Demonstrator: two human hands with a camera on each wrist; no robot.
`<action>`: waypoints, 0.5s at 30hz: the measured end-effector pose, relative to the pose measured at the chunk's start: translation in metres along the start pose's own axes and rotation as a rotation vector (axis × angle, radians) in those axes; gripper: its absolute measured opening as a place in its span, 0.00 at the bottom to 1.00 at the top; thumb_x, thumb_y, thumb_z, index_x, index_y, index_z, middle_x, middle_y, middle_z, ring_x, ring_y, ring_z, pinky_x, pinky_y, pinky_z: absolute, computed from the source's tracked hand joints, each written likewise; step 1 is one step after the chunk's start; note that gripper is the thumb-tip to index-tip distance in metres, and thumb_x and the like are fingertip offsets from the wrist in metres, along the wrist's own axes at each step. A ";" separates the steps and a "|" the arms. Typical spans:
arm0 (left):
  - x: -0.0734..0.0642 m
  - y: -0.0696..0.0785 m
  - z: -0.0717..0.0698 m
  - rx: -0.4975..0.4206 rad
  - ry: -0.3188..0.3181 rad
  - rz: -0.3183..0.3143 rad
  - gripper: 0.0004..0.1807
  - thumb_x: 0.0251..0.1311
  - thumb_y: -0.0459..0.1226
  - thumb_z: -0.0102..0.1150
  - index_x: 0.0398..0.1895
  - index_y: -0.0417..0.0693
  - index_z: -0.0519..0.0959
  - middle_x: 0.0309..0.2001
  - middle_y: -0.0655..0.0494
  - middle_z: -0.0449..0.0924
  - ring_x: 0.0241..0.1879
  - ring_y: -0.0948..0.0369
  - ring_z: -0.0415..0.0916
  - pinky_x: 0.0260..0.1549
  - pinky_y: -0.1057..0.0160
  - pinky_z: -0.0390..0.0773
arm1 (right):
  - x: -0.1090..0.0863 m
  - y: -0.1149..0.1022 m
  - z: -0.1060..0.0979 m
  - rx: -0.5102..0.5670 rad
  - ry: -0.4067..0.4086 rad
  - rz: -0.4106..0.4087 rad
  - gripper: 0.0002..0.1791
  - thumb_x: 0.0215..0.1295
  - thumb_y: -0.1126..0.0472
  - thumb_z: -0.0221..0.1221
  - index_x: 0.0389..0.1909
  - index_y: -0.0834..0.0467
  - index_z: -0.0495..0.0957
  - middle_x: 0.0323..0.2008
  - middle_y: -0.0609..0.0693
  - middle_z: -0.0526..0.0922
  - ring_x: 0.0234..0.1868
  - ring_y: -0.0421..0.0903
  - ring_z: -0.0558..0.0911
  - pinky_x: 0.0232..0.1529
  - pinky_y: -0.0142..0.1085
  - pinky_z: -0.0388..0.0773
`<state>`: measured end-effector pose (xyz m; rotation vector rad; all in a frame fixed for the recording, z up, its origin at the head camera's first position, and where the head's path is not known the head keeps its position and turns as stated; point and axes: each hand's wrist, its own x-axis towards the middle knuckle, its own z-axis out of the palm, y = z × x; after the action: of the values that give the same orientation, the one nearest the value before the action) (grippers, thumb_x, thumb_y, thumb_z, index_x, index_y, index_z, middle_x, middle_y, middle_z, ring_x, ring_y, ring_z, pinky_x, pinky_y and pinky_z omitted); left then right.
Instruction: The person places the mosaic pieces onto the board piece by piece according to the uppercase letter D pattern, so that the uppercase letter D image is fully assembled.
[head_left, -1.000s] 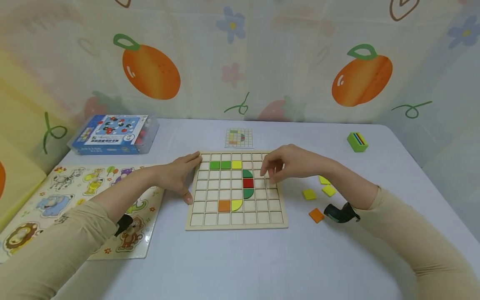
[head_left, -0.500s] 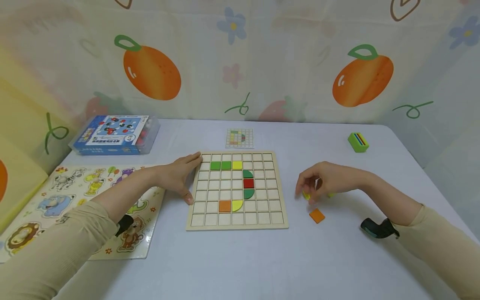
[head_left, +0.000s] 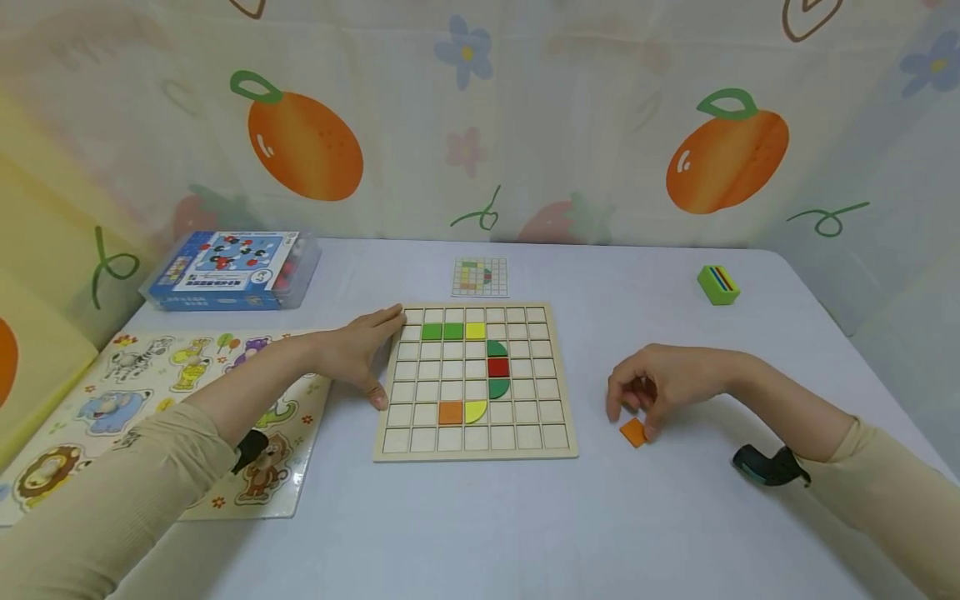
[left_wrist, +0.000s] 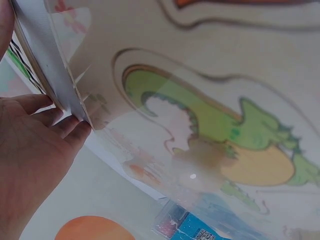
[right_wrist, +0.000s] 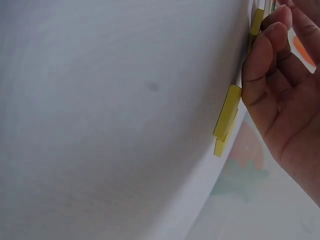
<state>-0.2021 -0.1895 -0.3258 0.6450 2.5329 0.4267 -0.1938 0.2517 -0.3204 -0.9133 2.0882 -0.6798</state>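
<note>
My left hand (head_left: pixel 352 354) lies at the left edge of the wooden grid board (head_left: pixel 382 446), its spread fingers and thumb touching the rim. Green, yellow, red and orange tiles sit in the board's cells. To the right of the board, my right hand (head_left: pixel 663 379) is low over the table, index finger and thumb on either side of a loose orange square tile (head_left: pixel 633 432). That tile lies flat, with the thumb at its right corner. The right wrist view shows several yellow tiles (right_wrist: pixel 227 112) beside and under the fingers; the hand hides them in the head view.
A small pattern card (head_left: pixel 480 277) lies behind the board. An animal puzzle board (head_left: pixel 255 500) is on the left, partly under my left forearm. Behind it stands a blue boxed set (head_left: pixel 225 271). A green striped block (head_left: pixel 718 285) sits at the back right.
My right hand has moved from the board's right side, out to the right and toward me, coming down at the orange tile. The left hand and the tiles on the board have stayed put.
</note>
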 end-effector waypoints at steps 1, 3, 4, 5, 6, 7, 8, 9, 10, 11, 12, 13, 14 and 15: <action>0.000 0.000 0.000 0.000 0.000 0.000 0.74 0.37 0.52 0.81 0.78 0.31 0.40 0.80 0.35 0.30 0.79 0.35 0.31 0.75 0.35 0.45 | 0.000 0.000 0.000 -0.006 -0.001 -0.001 0.17 0.45 0.57 0.77 0.37 0.46 0.84 0.29 0.53 0.77 0.29 0.39 0.73 0.29 0.27 0.73; 0.000 0.000 0.000 -0.001 -0.001 0.000 0.74 0.37 0.52 0.81 0.78 0.32 0.40 0.80 0.35 0.30 0.79 0.35 0.31 0.75 0.35 0.45 | 0.000 0.000 0.000 -0.020 -0.004 -0.003 0.18 0.44 0.56 0.78 0.37 0.46 0.84 0.29 0.52 0.76 0.28 0.38 0.73 0.28 0.27 0.72; 0.000 0.000 0.000 0.000 -0.001 0.000 0.73 0.37 0.52 0.81 0.78 0.32 0.40 0.80 0.35 0.30 0.79 0.35 0.31 0.75 0.35 0.45 | 0.000 0.000 0.001 -0.028 -0.005 -0.003 0.18 0.43 0.56 0.78 0.36 0.46 0.83 0.29 0.52 0.76 0.28 0.38 0.72 0.28 0.27 0.72; 0.000 0.000 0.000 -0.001 -0.001 0.001 0.73 0.37 0.52 0.80 0.78 0.32 0.40 0.80 0.35 0.29 0.79 0.35 0.31 0.76 0.35 0.45 | 0.000 -0.001 0.001 -0.035 -0.008 -0.003 0.18 0.43 0.56 0.78 0.36 0.45 0.83 0.28 0.52 0.75 0.27 0.37 0.72 0.28 0.27 0.72; 0.000 0.000 0.000 -0.001 -0.002 0.001 0.73 0.38 0.52 0.80 0.78 0.32 0.40 0.80 0.35 0.29 0.79 0.35 0.31 0.76 0.35 0.45 | 0.000 -0.001 0.001 -0.044 -0.009 -0.004 0.18 0.42 0.55 0.78 0.36 0.45 0.83 0.28 0.52 0.75 0.27 0.37 0.72 0.28 0.27 0.72; 0.000 0.000 0.001 -0.002 -0.003 0.002 0.73 0.38 0.52 0.80 0.78 0.32 0.40 0.80 0.35 0.29 0.79 0.36 0.31 0.76 0.36 0.45 | 0.000 -0.001 0.001 -0.051 -0.010 -0.006 0.19 0.42 0.55 0.78 0.36 0.45 0.83 0.28 0.51 0.75 0.27 0.36 0.72 0.29 0.27 0.72; 0.001 0.000 0.001 0.000 -0.001 0.006 0.73 0.38 0.52 0.80 0.78 0.31 0.40 0.80 0.35 0.30 0.79 0.35 0.31 0.76 0.35 0.45 | 0.000 -0.002 0.002 -0.057 -0.011 -0.009 0.19 0.42 0.55 0.79 0.36 0.45 0.82 0.28 0.51 0.74 0.27 0.36 0.72 0.29 0.27 0.72; 0.001 0.000 0.001 0.000 -0.002 0.005 0.73 0.38 0.52 0.80 0.78 0.32 0.40 0.80 0.35 0.30 0.79 0.35 0.31 0.76 0.35 0.45 | 0.000 -0.002 0.002 -0.065 -0.010 -0.015 0.19 0.42 0.55 0.79 0.35 0.45 0.82 0.28 0.51 0.74 0.27 0.36 0.72 0.29 0.27 0.73; 0.001 0.000 0.001 0.002 -0.002 0.006 0.73 0.38 0.52 0.80 0.78 0.32 0.40 0.80 0.35 0.30 0.79 0.35 0.31 0.76 0.35 0.45 | 0.000 -0.003 0.002 -0.070 -0.010 -0.020 0.19 0.41 0.55 0.79 0.35 0.45 0.82 0.28 0.51 0.74 0.28 0.37 0.72 0.29 0.27 0.73; 0.001 0.000 0.001 0.003 -0.002 0.007 0.73 0.38 0.52 0.80 0.78 0.31 0.40 0.80 0.35 0.30 0.79 0.35 0.31 0.76 0.36 0.45 | 0.000 -0.003 0.003 -0.073 -0.010 -0.025 0.19 0.41 0.55 0.79 0.35 0.45 0.82 0.28 0.51 0.74 0.28 0.37 0.72 0.29 0.27 0.73; 0.001 0.000 0.001 0.003 -0.001 0.007 0.73 0.38 0.52 0.80 0.78 0.31 0.40 0.80 0.35 0.30 0.79 0.35 0.31 0.76 0.35 0.45 | 0.000 -0.004 0.003 -0.076 -0.008 -0.031 0.19 0.42 0.55 0.79 0.35 0.45 0.82 0.28 0.51 0.74 0.28 0.37 0.72 0.29 0.27 0.73; 0.001 0.000 0.001 0.004 -0.001 0.007 0.73 0.38 0.52 0.80 0.78 0.31 0.40 0.80 0.35 0.30 0.79 0.35 0.31 0.76 0.35 0.45 | 0.000 -0.004 0.004 -0.078 -0.007 -0.034 0.19 0.42 0.55 0.78 0.35 0.45 0.82 0.28 0.51 0.74 0.28 0.37 0.72 0.29 0.27 0.73; 0.000 0.000 0.001 0.006 0.000 0.007 0.73 0.38 0.52 0.80 0.78 0.31 0.40 0.80 0.35 0.30 0.79 0.35 0.31 0.76 0.35 0.45 | 0.000 -0.005 0.004 -0.079 -0.006 -0.039 0.18 0.42 0.55 0.78 0.35 0.45 0.81 0.28 0.51 0.74 0.28 0.37 0.72 0.29 0.27 0.73; 0.000 0.000 0.001 0.004 -0.001 0.003 0.73 0.38 0.52 0.80 0.78 0.32 0.40 0.80 0.35 0.30 0.79 0.35 0.31 0.76 0.36 0.45 | 0.000 -0.005 0.004 -0.079 -0.005 -0.041 0.18 0.42 0.55 0.78 0.35 0.45 0.81 0.28 0.51 0.74 0.28 0.37 0.72 0.29 0.27 0.73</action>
<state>-0.2020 -0.1897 -0.3266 0.6501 2.5323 0.4225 -0.1888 0.2480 -0.3193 -1.0033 2.1100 -0.6196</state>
